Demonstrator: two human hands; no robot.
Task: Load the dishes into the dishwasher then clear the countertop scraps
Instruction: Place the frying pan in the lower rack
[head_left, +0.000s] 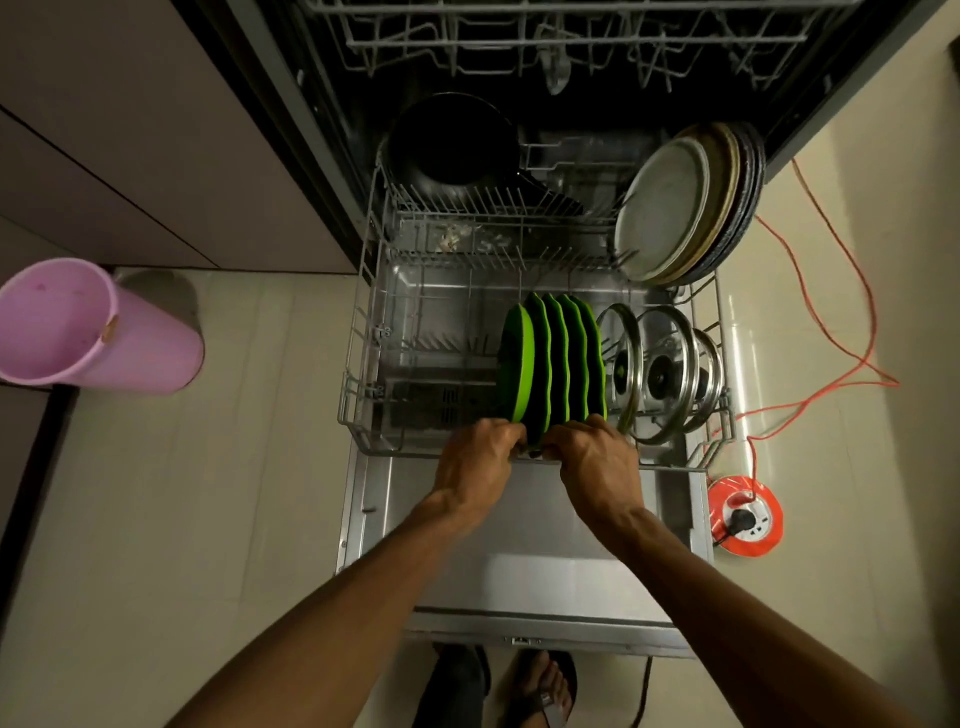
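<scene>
Head view: loading step. Left hand (475, 457) and right hand (597, 460), fingers curled, grip the green plates (553, 358) at the lower rack's (358, 332) front edge, beside glass lids (660, 369). Next, probably: seat plates between tines, release.

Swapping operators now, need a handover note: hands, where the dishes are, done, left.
Left hand and right hand both grip the near edges of the green plates, standing in the lower rack.
Loaded: black pan rear left, large plates rear right, glass lids beside the green plates.
Upper rack looks empty.
Left: settle the green plates, close up, clear countertop scraps; the counter is out of view.
</scene>
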